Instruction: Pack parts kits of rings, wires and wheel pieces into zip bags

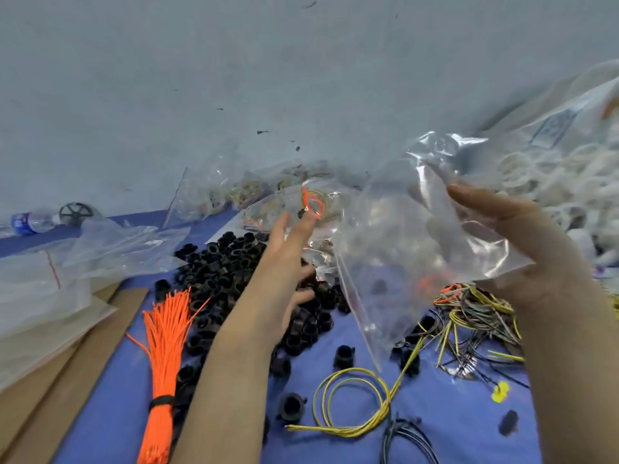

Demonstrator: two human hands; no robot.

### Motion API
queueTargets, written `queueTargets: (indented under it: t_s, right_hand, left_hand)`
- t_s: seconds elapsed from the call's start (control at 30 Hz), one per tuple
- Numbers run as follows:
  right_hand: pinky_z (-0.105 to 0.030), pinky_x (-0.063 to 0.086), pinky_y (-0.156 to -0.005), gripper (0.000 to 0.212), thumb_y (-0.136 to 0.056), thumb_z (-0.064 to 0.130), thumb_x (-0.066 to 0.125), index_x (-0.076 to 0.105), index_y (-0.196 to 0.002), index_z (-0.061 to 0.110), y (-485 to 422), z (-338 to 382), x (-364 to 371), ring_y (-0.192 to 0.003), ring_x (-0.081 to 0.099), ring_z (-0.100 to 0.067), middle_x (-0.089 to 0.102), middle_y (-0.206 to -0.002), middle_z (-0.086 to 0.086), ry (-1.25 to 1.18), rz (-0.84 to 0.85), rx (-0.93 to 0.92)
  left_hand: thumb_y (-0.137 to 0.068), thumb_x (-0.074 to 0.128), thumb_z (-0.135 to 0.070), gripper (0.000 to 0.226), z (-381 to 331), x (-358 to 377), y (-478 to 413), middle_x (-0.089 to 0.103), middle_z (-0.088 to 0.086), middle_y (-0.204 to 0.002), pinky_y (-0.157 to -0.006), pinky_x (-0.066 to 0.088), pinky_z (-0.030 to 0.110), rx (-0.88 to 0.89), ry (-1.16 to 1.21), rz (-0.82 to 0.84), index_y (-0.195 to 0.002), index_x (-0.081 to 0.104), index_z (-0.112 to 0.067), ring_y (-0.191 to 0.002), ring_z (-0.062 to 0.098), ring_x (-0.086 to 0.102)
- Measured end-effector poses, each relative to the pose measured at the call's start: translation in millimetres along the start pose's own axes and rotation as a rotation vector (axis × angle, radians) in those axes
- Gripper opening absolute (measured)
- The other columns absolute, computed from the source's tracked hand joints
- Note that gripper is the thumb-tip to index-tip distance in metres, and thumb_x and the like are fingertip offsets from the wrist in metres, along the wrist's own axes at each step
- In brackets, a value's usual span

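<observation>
My right hand (522,249) holds a clear zip bag (412,242) up in the air at the bag's right side. Something orange and a dark piece show faintly through its lower part. My left hand (284,259) is stretched out over a heap of black wheel pieces (217,262), fingers spread and blurred, holding nothing. Just beyond its fingertips lies a filled bag with an orange and yellow wire (313,204) inside. An orange wire bundle (164,356) lies at the lower left. A coiled yellow wire (351,403) lies in front, and a tangle of yellow and black wires (475,316) sits under my right hand.
White rings (549,175) fill a big plastic bag at the right. Filled kit bags (234,192) pile against the grey wall. A stack of empty zip bags (50,279) rests on cardboard (67,380) at the left. Everything lies on a blue mat (117,396).
</observation>
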State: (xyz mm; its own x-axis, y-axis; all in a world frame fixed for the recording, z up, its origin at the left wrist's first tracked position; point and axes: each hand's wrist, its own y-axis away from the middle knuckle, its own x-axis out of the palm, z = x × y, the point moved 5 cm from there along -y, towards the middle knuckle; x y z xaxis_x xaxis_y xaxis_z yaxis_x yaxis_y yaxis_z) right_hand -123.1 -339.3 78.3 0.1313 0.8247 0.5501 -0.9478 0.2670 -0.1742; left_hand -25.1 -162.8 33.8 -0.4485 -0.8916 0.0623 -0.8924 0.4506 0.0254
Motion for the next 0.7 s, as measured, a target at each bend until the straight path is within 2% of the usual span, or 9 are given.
queueTargets:
  t_s: [0.07, 0.13, 0.27, 0.37, 0.47, 0.53, 0.6, 0.67, 0.7]
  right_hand:
    - [-0.017, 0.052, -0.049, 0.023, -0.064, 0.015, 0.059, 0.079, -0.076, 0.018, 4, 4, 0, -0.055, 0.066, -0.006, 0.072, -0.071, 0.004, -0.041, 0.003, -0.034]
    - [-0.017, 0.052, -0.048, 0.022, -0.062, 0.013, 0.06, 0.078, -0.073, 0.015, 4, 4, -1, -0.056, 0.068, -0.006, 0.073, -0.071, 0.004, -0.096, -0.028, -0.031]
    - [-0.02, 0.052, -0.046, 0.024, -0.069, 0.012, 0.061, 0.077, -0.086, 0.01, 0, 0, -3, -0.056, 0.068, -0.011, 0.073, -0.084, -0.005, -0.194, -0.046, 0.015]
    - [-0.022, 0.052, -0.048, 0.043, -0.064, 0.014, 0.068, 0.07, -0.107, 0.011, -1, -2, -11, -0.061, 0.069, -0.017, 0.07, -0.1, -0.008, -0.141, -0.106, 0.034]
    - [-0.023, 0.053, -0.065, 0.051, -0.08, 0.014, 0.066, 0.052, -0.128, 0.022, 0, 12, -28, -0.078, 0.066, -0.013, 0.058, -0.108, -0.002, 0.465, -0.42, -0.104]
    - [-0.026, 0.047, -0.079, 0.057, -0.084, 0.017, 0.067, 0.042, -0.134, 0.028, 9, 31, -30, -0.089, 0.055, -0.007, 0.048, -0.12, 0.005, 0.821, -0.671, -0.332]
    - [-0.027, 0.05, -0.077, 0.034, -0.087, 0.016, 0.063, 0.055, -0.12, 0.025, 15, 40, -15, -0.086, 0.061, -0.007, 0.061, -0.112, 0.003, 0.754, -0.605, -0.479]
    - [-0.027, 0.055, -0.066, 0.011, -0.09, 0.011, 0.057, 0.067, -0.092, 0.016, 15, 33, 9, -0.071, 0.068, -0.016, 0.072, -0.082, -0.003, 0.56, -0.356, -0.421]
    - [-0.027, 0.055, -0.058, 0.017, -0.091, 0.009, 0.054, 0.068, -0.081, 0.012, 15, 25, 23, -0.063, 0.068, -0.02, 0.071, -0.071, -0.006, 0.502, -0.249, -0.371]
  left_hand:
    - [-0.082, 0.057, -0.057, 0.055, 24, 9, -5, 0.063, 0.015, -0.123, -0.083, 0.057, 0.051, -0.245, 0.304, 0.132, -0.128, 0.042, -0.029, -0.094, 0.034, 0.069]
    - [-0.082, 0.062, -0.046, 0.049, 33, 11, -10, 0.071, 0.016, -0.095, -0.064, 0.061, 0.039, -0.303, 0.463, 0.194, -0.118, 0.052, -0.015, -0.073, 0.028, 0.071]
    - [-0.068, 0.07, -0.02, 0.049, 25, 17, -16, 0.073, 0.009, -0.096, -0.069, 0.061, 0.031, -0.132, 0.479, 0.295, -0.116, 0.063, -0.012, -0.076, 0.019, 0.07]
    - [-0.067, 0.065, -0.008, 0.046, 14, 11, -19, 0.072, 0.003, -0.074, -0.059, 0.058, 0.025, 0.047, 0.452, 0.14, -0.113, 0.062, -0.016, -0.06, 0.01, 0.067]
    - [-0.075, 0.066, -0.005, 0.04, -4, -9, -15, 0.073, 0.0, -0.068, -0.055, 0.056, 0.021, 0.267, 0.331, -0.12, -0.109, 0.059, -0.025, -0.057, 0.008, 0.067]
    - [-0.083, 0.067, -0.005, 0.025, -16, -17, -6, 0.074, -0.001, -0.069, -0.051, 0.054, 0.021, 0.381, 0.247, -0.246, -0.098, 0.057, -0.023, -0.055, 0.008, 0.068]
    - [-0.089, 0.065, -0.012, 0.013, -31, -21, 5, 0.074, -0.006, -0.069, -0.048, 0.052, 0.02, 0.5, 0.137, -0.331, -0.089, 0.055, -0.02, -0.05, 0.009, 0.067]
    - [-0.095, 0.059, -0.014, 0.012, -41, -18, 14, 0.073, -0.009, -0.067, -0.044, 0.049, 0.019, 0.554, 0.071, -0.324, -0.084, 0.056, -0.018, -0.049, 0.01, 0.067]
    - [-0.096, 0.057, -0.014, 0.014, -43, -13, 17, 0.073, -0.007, -0.067, -0.044, 0.049, 0.019, 0.535, 0.079, -0.28, -0.082, 0.059, -0.018, -0.049, 0.01, 0.067]
